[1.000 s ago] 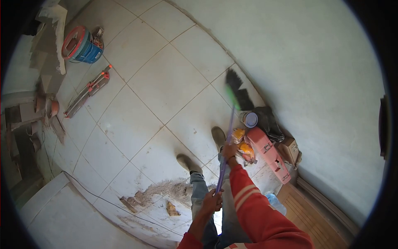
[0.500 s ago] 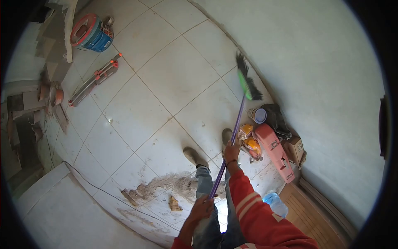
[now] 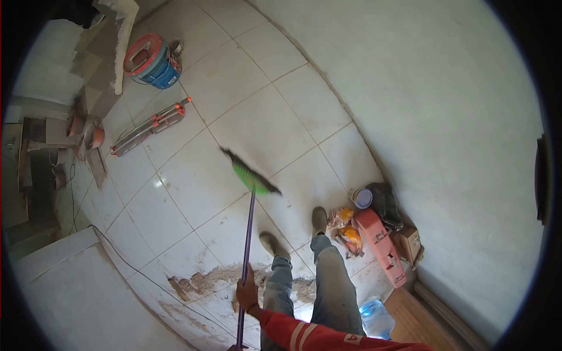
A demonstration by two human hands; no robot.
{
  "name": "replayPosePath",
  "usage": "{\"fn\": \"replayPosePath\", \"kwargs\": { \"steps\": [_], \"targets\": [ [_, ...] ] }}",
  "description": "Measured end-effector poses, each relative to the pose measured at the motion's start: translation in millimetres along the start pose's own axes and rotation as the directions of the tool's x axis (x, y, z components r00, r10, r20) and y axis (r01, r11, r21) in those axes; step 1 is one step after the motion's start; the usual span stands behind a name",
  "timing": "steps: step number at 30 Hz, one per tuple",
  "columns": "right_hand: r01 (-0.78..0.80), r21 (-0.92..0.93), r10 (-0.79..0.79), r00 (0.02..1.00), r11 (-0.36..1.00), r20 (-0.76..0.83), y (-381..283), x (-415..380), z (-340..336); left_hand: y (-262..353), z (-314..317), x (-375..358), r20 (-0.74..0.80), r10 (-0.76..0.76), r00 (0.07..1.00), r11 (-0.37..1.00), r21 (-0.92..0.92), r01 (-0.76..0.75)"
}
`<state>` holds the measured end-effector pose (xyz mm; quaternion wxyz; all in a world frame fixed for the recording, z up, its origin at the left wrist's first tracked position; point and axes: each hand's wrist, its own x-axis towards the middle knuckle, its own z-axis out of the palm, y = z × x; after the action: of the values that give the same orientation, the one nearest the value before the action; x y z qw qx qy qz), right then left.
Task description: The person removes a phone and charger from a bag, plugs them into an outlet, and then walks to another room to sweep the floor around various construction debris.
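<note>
The broom has a purple handle (image 3: 249,228) and a green head with dark bristles (image 3: 249,174), which lies over the floor tiles ahead of my boots. My right hand (image 3: 248,291), below a red sleeve, is wrapped round the middle of the handle. Only a sliver of my left hand (image 3: 236,348) shows at the bottom edge, at the handle's lower end. Grey debris (image 3: 216,278) is spread on the floor just left of my legs, beside the handle.
A blue bucket with a red lid (image 3: 155,67) and a red-and-grey tile cutter (image 3: 151,127) are at upper left. A pink case (image 3: 380,248), orange bags (image 3: 350,238), a lidded tub (image 3: 362,199) and a water bottle (image 3: 376,319) are on the right. A cable (image 3: 137,270) runs at lower left.
The broom head has swung left and nearer, from beside the right wall to the middle tiles. My right hand has moved left and down; my left hand has dropped to the bottom edge.
</note>
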<state>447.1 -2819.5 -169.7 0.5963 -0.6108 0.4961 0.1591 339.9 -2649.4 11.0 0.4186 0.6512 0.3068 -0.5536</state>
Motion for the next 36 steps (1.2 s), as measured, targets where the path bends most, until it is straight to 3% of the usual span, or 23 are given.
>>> {"fn": "replayPosePath", "kwargs": {
  "steps": [1, 2, 3, 4, 5, 6, 7, 10, 11, 12, 15, 16, 18, 19, 20, 21, 24, 27, 30, 31, 33, 35, 36],
  "targets": [
    [0.05, 0.014, -0.05, 0.999, 0.999, 0.003, -13.3, 25.6, -14.5, 40.7, 33.9, 7.7, -0.108, 0.138, 0.985, 0.981, 0.148, -0.121],
    [0.1, 0.029, -0.1, 0.995, 0.995, 0.005, -34.4, 50.3, -32.4, 27.3, 52.1, 47.5, -0.057, 0.622, 0.781, 0.676, 0.542, -0.499],
    [0.038, 0.077, -0.044, 0.995, 0.996, 0.085, -74.4, 74.3, -61.5, 80.9, 87.4, 62.0, -0.255, 0.213, 0.943, 0.977, 0.061, -0.204],
    [0.293, -0.018, -0.294, 0.955, 0.956, -0.05, -88.4, 103.7, -73.6, 96.3, 97.1, 94.3, -0.143, 0.051, 0.988, 0.983, -0.166, -0.075],
    [0.381, -0.017, -0.381, 0.922, 0.925, -0.075, -107.6, 138.8, -88.7, 132.3, 127.1, 123.7, -0.111, 0.249, 0.962, 0.945, -0.192, -0.266],
    [0.465, -0.021, -0.465, 0.88, 0.885, -0.1, -126.9, 173.6, -103.8, 169.8, 157.0, 154.1, -0.092, 0.258, 0.962, 0.889, -0.366, -0.274],
    [0.545, -0.03, -0.544, 0.83, 0.838, -0.124, -146.4, 208.2, -119.1, 201.3, 185.3, 188.9, -0.107, 0.381, 0.918, 0.837, -0.383, -0.392],
    [0.393, -0.142, -0.386, 0.919, 0.908, 0.073, -248.3, 310.8, -188.7, 324.7, 270.5, 274.5, -0.099, 0.341, 0.935, 0.724, -0.607, -0.329],
    [0.579, -0.144, -0.586, 0.81, 0.803, -0.01, -263.8, 357.1, -200.2, 380.6, 296.6, 285.3, -0.177, 0.369, 0.912, 0.774, -0.485, -0.407],
    [0.634, -0.192, -0.651, 0.759, 0.749, -0.033, -285.2, 399.6, -215.4, 420.9, 317.6, 306.4, -0.166, 0.401, 0.901, 0.746, -0.512, -0.426],
    [0.524, -0.288, -0.557, 0.83, 0.801, -0.038, -332.7, 510.1, -272.2, 516.5, 370.6, 356.2, -0.038, 0.459, 0.888, 0.762, -0.496, -0.415],
    [0.605, -0.411, -0.7, 0.702, 0.682, -0.129, -317.7, 556.9, -284.1, 535.0, 382.8, 361.9, -0.04, 0.447, 0.893, 0.766, -0.499, -0.406],
    [0.35, -0.155, -0.368, 0.923, 0.924, -0.111, -313.8, 568.1, -317.8, 567.5, 401.3, 348.6, -0.029, 0.389, 0.921, 0.866, -0.329, -0.376],
    [0.179, -0.039, -0.181, 0.98, 0.983, -0.083, -314.3, 565.5, -330.5, 574.7, 399.7, 327.2, -0.033, 0.372, 0.928, 0.902, -0.222, -0.37],
    [0.007, 0.076, -0.005, 0.999, 0.997, -0.037, -311.7, 535.2, -344.1, 560.4, 398.4, 315.0, -0.077, 0.458, 0.886, 0.888, -0.009, -0.46],
    [-0.009, 0.043, 0.01, 1.0, 0.999, -0.022, -313.6, 501.5, -349.1, 545.3, 397.3, 291.3, -0.092, 0.411, 0.907, 0.91, -0.022, -0.414],
    [0.243, -0.065, -0.246, 0.969, 0.968, -0.037, -279.8, 443.8, -344.9, 516.1, 395.2, 218.4, -0.079, 0.36, 0.93, 0.92, -0.134, -0.368],
    [0.3, -0.081, -0.302, 0.953, 0.951, -0.024, -308.9, 430.0, -344.5, 503.4, 403.1, 224.8, -0.096, 0.271, 0.958, 0.907, -0.306, -0.288],
    [0.266, -0.181, -0.279, 0.959, 0.947, -0.054, -337.4, 456.4, -346.6, 529.4, 393.0, 268.2, -0.031, 0.268, 0.963, 0.92, -0.29, -0.265],
    [0.268, -0.185, -0.282, 0.958, 0.946, -0.055, -314.5, 473.0, -343.3, 534.8, 389.8, 269.9, -0.028, 0.27, 0.962, 0.918, -0.293, -0.267],
    [0.295, -0.285, -0.358, 0.912, 0.912, -0.199, -255.4, 493.9, -336.7, 546.0, 383.1, 270.0, 0.003, 0.25, 0.968, 0.968, 0.012, -0.25],
    [0.332, -0.359, -0.43, 0.87, 0.872, -0.242, -220.8, 464.8, -338.3, 523.1, 367.7, 237.8, 0.097, 0.221, 0.97, 0.975, -0.015, -0.221],
    [0.294, -0.266, -0.355, 0.909, 0.918, -0.22, -221.0, 434.6, -341.6, 519.0, 359.7, 210.0, 0.108, 0.13, 0.986, 0.99, -0.068, -0.124]
  ]
}}
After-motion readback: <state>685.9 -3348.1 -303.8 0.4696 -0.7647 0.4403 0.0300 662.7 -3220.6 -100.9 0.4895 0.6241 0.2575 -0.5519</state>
